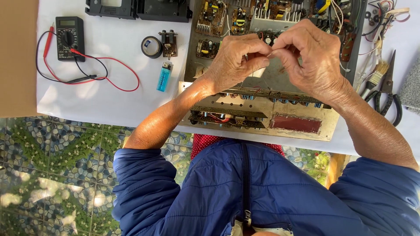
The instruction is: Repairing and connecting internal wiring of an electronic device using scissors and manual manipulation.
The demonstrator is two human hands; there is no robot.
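Observation:
My left hand (234, 61) and my right hand (308, 57) meet fingertip to fingertip above an open metal amplifier chassis (302, 124). Both pinch a thin wire (243, 84), and one strand of it hangs down from my left hand toward the chassis front. What lies right between the fingertips is too small to make out. Green and brown circuit boards (212, 17) with several parts fill the chassis behind my hands. Both forearms are bare, with blue padded sleeves pushed up.
On the white table cover left of the chassis lie a black multimeter (69, 37) with red and black leads, a blue lighter (164, 77), a round roll (151, 46) and a small part (169, 43). A brush (377, 75) and scissors (388, 91) lie at the right. Cardboard (17, 57) stands far left.

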